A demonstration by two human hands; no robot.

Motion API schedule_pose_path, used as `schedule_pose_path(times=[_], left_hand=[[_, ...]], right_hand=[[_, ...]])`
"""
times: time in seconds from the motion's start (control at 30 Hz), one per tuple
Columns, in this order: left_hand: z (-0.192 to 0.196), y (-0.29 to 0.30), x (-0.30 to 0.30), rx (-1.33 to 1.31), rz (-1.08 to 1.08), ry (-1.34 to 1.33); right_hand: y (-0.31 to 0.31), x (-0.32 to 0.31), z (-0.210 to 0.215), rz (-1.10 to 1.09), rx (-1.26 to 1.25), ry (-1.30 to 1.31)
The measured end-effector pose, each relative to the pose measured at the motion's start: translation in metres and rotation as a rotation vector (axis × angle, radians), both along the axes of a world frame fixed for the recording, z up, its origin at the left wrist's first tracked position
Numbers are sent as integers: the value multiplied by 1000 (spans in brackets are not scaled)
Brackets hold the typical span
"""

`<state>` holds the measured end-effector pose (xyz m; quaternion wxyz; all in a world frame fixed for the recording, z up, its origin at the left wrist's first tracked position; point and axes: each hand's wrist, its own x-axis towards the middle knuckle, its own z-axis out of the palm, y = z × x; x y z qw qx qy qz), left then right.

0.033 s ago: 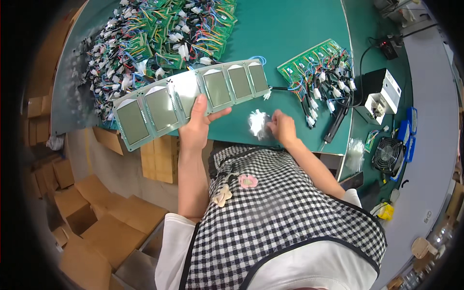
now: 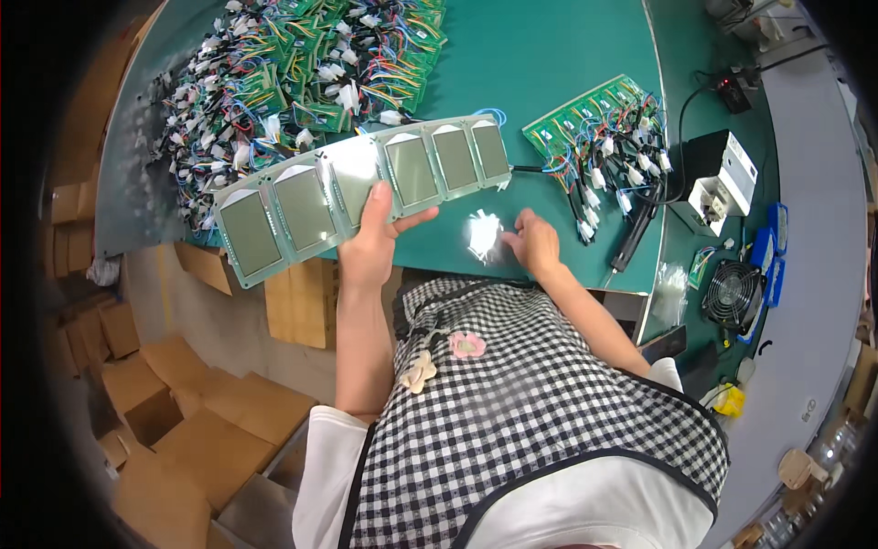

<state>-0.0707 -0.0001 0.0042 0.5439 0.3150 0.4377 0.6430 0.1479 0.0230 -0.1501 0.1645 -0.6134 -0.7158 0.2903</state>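
My left hand point(image 2: 368, 240) grips a long strip of LCD display boards point(image 2: 298, 209) from its near edge, the thumb lying over the front. The strip is tilted, and its grey screens face up; one of them glares white. A thin cable with a pale end comes off its right end. My right hand point(image 2: 536, 244) is low at the table's near edge, thumb and forefinger apart. Its thumb reaches the side of a small shiny white heap point(image 2: 483, 235), which glare keeps me from making out. I see nothing in the right hand, though its other fingers are curled out of sight.
A large pile of green circuit boards with wires point(image 2: 302, 69) covers the far left. At right are another wired board point(image 2: 594, 114), a black pen-like tool point(image 2: 633, 240), a black-and-silver box point(image 2: 718, 183) and a fan point(image 2: 733, 291). Cardboard boxes point(image 2: 206, 421) stand on the floor, lower left.
The shiny white heap has shifted slightly left and changed its outline beside my right thumb. My left hand and the display strip look almost the same.
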Motion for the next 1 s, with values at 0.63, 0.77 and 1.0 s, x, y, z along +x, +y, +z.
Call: schedule_pose_path(times=[0.63, 0.77, 1.0], left_hand=[[16, -5, 21, -7, -85, 79], [14, -3, 15, 9, -39, 16], [6, 4, -3, 11, 30, -15]], right_hand=[[42, -36, 142, 235, 721, 427], [35, -27, 160, 250, 646, 503], [7, -8, 45, -16, -292, 317]])
